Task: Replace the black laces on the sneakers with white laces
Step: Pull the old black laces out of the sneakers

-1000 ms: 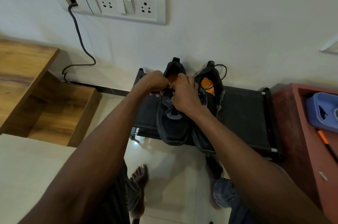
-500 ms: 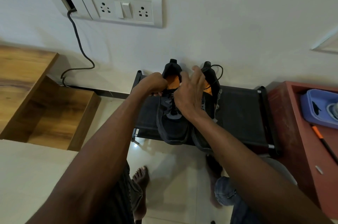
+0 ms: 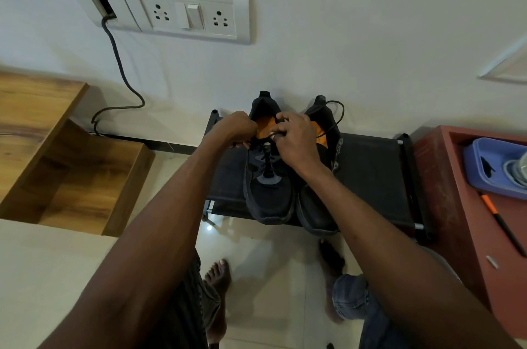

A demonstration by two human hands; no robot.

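Two black sneakers with orange insoles stand side by side on a low black rack (image 3: pixel 370 172), toes toward me. The left sneaker (image 3: pixel 269 194) keeps its black lace in the eyelets. My left hand (image 3: pixel 233 129) is curled at the left side of its collar, gripping the shoe's top edge or the lace end; I cannot tell which. My right hand (image 3: pixel 296 139) pinches the black lace (image 3: pixel 275 136) over the tongue. The right sneaker (image 3: pixel 313 211) is partly hidden behind my right hand, and a loose black lace (image 3: pixel 338 117) loops out of its heel. No white laces show.
A red-brown cabinet (image 3: pixel 467 206) at right carries a blue tub (image 3: pixel 496 166) and an orange-and-black pen (image 3: pixel 502 220). A wooden shelf unit (image 3: pixel 71 172) stands left. A socket plate (image 3: pixel 185 13) with a black cable (image 3: pixel 119 69) is on the wall. My bare feet are on the tiled floor.
My right hand lifted with fingers spread half a second ago and has come back down, pinching the lace at the top of the left sneaker. My left hand stayed at the collar.
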